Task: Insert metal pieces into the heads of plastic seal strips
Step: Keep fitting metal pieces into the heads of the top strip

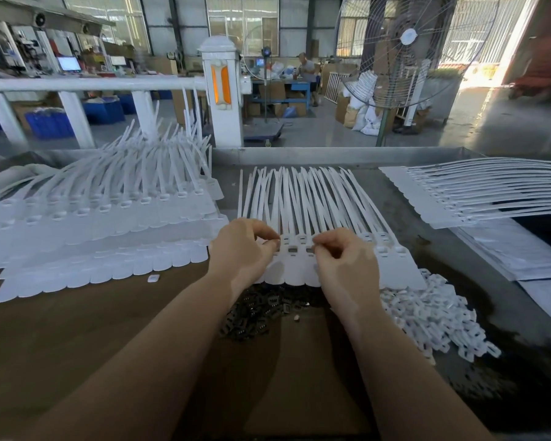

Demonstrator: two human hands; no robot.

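Observation:
A row of joined white plastic seal strips lies flat in front of me, tails pointing away and heads toward me. Some heads show a dark metal piece set in their slot. My left hand sits over the left end of the row, its fingertips curled and pinched at a head. My right hand hovers over the middle heads, thumb and fingers pinched at a slot; whatever small piece it may hold is hidden. A heap of dark metal pieces lies just below the strips between my wrists.
Stacks of white seal strips fill the left of the table. Another sheet of strips lies at the right. A pile of small white plastic clips sits at the right of my right arm. A large fan stands beyond the table.

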